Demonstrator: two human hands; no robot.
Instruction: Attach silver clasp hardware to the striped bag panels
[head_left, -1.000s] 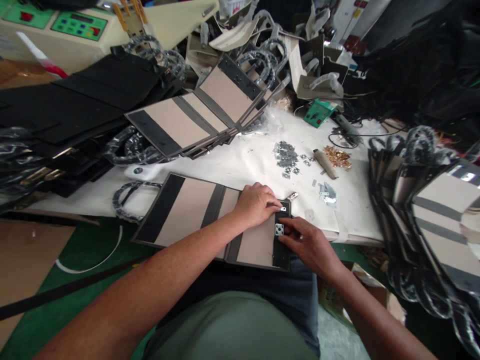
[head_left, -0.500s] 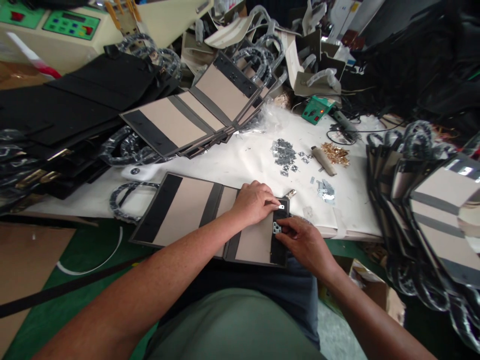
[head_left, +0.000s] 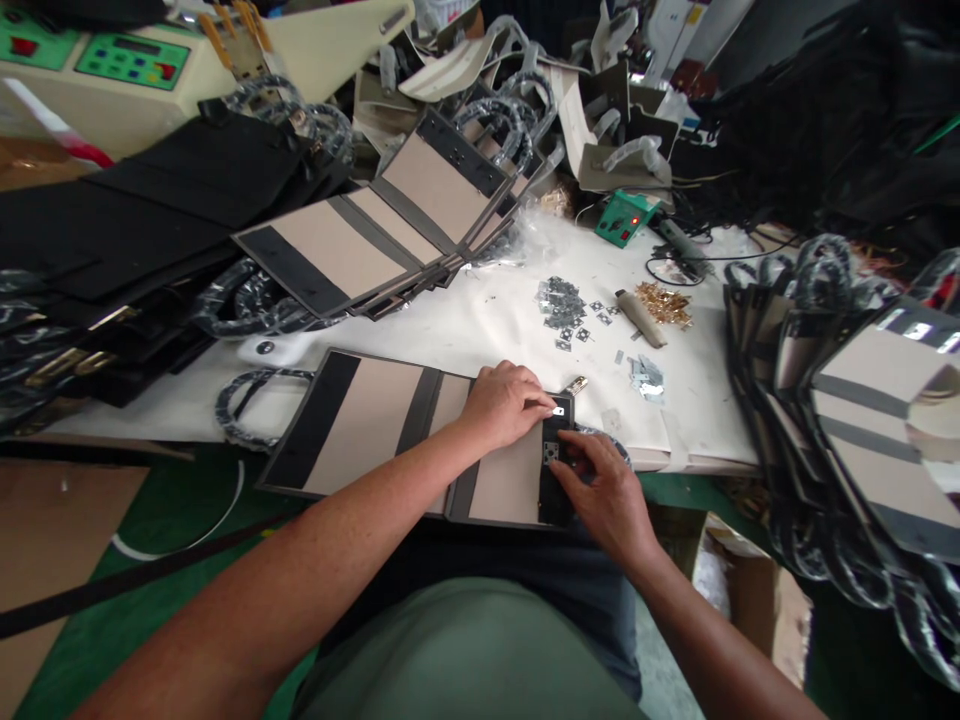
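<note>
An unfolded bag panel (head_left: 382,405), beige inside with dark bands, lies along the table's front edge, its right end over my lap. My left hand (head_left: 506,402) rests on it, fingertips pinched at a small shiny metal plate (head_left: 559,410) on the black end strip. Just below, a square metal plate with holes (head_left: 551,453) lies on the same strip. My right hand (head_left: 604,490) is beside it, thumb at its edge and index finger apart from the thumb. A wrapped handle (head_left: 259,408) sticks out at the panel's left; a gold metal fitting (head_left: 577,386) shows beyond its right end.
On the white table (head_left: 495,310) are piles of square plates (head_left: 561,303), gold pieces (head_left: 666,303) and flat metal strips (head_left: 646,378), plus a taped tool (head_left: 640,318) and green control box (head_left: 626,218). Stacked bag panels (head_left: 360,240) stand left; more bags (head_left: 870,400) hang at right.
The square plate, earlier tilted between my right thumb and finger, now lies flat on the black strip. My right fingers have spread. My left hand stays at the small plate. The view shifted slightly.
</note>
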